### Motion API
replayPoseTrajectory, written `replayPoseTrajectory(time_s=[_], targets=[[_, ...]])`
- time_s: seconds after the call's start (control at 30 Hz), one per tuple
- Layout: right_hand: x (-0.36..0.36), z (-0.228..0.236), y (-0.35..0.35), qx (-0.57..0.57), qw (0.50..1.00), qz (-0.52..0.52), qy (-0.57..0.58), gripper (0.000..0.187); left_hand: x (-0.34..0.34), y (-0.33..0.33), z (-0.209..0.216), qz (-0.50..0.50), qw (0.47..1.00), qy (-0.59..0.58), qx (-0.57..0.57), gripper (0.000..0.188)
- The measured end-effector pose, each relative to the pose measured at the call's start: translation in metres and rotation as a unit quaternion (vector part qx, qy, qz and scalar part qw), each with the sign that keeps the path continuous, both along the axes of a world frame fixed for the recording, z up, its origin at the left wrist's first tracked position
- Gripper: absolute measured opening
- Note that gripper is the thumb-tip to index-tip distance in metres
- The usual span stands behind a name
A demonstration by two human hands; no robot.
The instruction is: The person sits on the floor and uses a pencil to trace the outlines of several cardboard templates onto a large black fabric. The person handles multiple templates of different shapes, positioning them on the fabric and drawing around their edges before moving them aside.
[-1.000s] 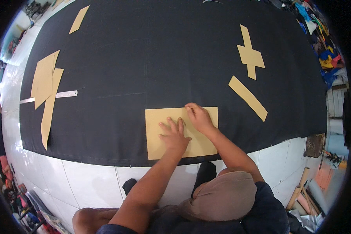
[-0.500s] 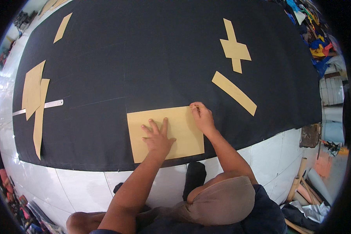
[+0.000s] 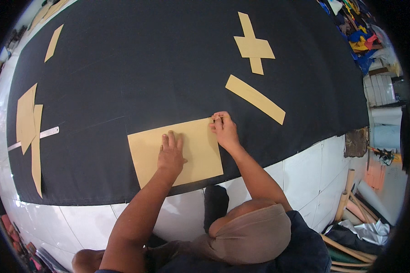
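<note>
A rectangular tan card [image 3: 200,157] lies on a large spread of black fabric [image 3: 168,77], close to the fabric's near edge. My left hand [image 3: 171,154] rests flat on the card, fingers stretched forward. At the card's far right corner, my right hand [image 3: 224,129] is closed in a pinch on a thin yellowish stick [image 3: 225,116]. The stick lies nearly level across the fingers, its tip by the card's far edge; its exact kind is too small to make out. A faint pale line runs over the fabric left of the card.
Further tan pieces lie on the fabric: a curved strip [image 3: 255,99], a crossed pair [image 3: 254,47], a small strip [image 3: 53,43] and a left group [image 3: 26,118] over a metal ruler [image 3: 50,132]. White tiles [image 3: 300,175] border the fabric. Cardboard tubes [image 3: 341,205] stand right.
The view has shifted, so the fabric and pieces sit differently in it. On the card, my left hand has slid a little to the right and its fingers are less spread. My right hand stays at the corner.
</note>
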State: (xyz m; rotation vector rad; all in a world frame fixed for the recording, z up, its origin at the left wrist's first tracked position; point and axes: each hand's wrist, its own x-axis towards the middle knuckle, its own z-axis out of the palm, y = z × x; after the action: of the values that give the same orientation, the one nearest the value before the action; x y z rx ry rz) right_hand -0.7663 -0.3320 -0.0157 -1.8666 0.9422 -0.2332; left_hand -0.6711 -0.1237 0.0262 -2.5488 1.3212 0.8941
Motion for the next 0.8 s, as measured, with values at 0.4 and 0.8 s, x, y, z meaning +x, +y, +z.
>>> replayPoseTrajectory(time_s=[0.4, 0.8], targets=[[-0.005, -0.003, 0.007, -0.023, 0.998, -0.042, -0.051, 0.023, -0.001, -0.012, 0.014, -0.016, 0.999, 0.006, 0.032, 0.099], [-0.008, -0.022, 0.009, -0.094, 0.993, -0.035, -0.060, 0.024, -0.006, -0.014, 0.026, -0.019, 0.999, -0.019, 0.036, 0.106]])
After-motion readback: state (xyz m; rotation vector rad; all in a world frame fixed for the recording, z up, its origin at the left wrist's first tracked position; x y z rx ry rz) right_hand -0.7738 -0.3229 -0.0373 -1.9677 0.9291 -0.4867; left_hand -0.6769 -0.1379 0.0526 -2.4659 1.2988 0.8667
